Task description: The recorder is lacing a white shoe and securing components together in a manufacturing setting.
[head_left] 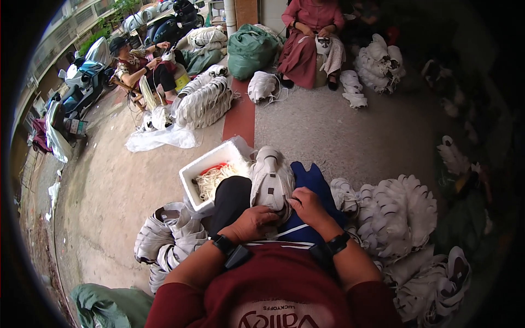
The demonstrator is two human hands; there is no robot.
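Maybe this is lacing: the right hand (307, 205) seems to pinch the shoe (272, 177); how the left hand (255, 222) grips, I can't tell. Next needs a steady hold.

Open-air shoe workshop, likely, though right edge dark: bundled white uppers (396, 213), seated co-workers (311, 17), parked scooters (90, 74).

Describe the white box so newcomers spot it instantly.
From the maroon shirt below, look up to the dark knee beside the white shoe upper. Left of the knee sits a white foam box holding cream cords, straight-sided unlike the bundled uppers.
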